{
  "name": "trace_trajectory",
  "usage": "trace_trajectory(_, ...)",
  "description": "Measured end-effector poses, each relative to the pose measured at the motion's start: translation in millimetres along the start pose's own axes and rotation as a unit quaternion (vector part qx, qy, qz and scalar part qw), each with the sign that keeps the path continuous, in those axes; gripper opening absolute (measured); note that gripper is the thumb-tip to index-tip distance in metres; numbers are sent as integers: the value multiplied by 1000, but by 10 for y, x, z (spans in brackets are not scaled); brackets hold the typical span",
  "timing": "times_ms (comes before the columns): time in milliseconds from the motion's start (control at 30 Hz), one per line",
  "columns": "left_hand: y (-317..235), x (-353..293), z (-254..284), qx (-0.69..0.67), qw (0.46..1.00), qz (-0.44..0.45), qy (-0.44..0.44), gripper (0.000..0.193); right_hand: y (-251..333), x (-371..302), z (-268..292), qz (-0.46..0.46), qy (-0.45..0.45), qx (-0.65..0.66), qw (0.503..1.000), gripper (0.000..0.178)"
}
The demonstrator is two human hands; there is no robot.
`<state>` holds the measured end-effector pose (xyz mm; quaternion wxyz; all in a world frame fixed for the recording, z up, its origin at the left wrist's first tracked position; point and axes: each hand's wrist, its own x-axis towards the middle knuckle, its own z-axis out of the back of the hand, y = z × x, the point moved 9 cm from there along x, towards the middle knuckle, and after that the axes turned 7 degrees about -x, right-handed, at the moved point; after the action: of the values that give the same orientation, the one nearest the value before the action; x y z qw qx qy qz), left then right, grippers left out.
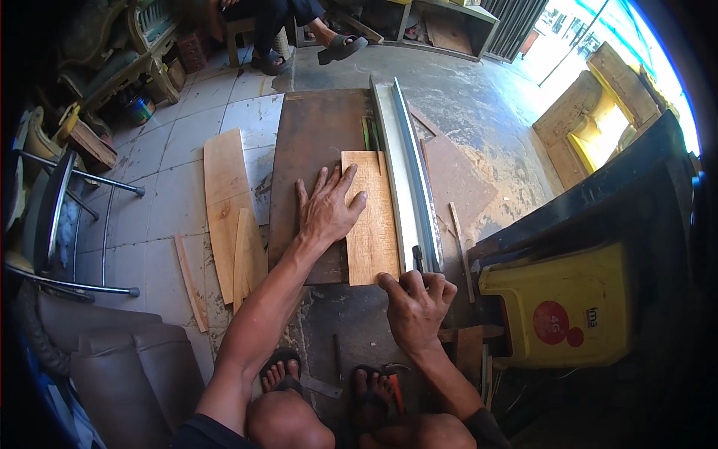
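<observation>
My left hand (329, 206) lies with spread fingers over a thin rectangular wooden board (373, 232), its thumb and some fingertips on the wood and the rest over the brown tabletop (314, 123). Along the board's right side runs a long pale metal channel (407, 179), close to the table's right edge. My right hand (421, 310) is curled at the near end of the board and channel, its thumb by the board's corner. A short dark slim piece (418, 258) sticks up beside its knuckles; its kind and the grip on it are partly hidden.
Green strips (370, 135) lie beyond the board. Wooden planks (232, 202) rest on the tiles at left, near a metal-legged chair (82, 217). At right stands a yellow plastic stool (561, 307). A seated person's sandalled foot (340, 49) shows beyond the table. A steel ruler (321, 387) lies between my feet.
</observation>
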<state>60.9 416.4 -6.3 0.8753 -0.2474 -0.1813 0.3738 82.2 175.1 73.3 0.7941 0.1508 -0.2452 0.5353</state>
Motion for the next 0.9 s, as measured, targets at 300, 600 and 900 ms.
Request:
trace_trajectory(300, 25, 119, 17, -9, 1000, 0, -17, 71, 2, 133, -58, -2, 19, -9, 1000, 26)
trace_trajectory(600, 70, 226, 24, -11, 1000, -1, -25, 71, 5, 227, -143, 3, 25, -15, 1000, 28)
trace_trajectory(900, 77, 326, 28, -8, 1000, 5, -22, 70, -9, 311, -199, 10, 23, -13, 1000, 29)
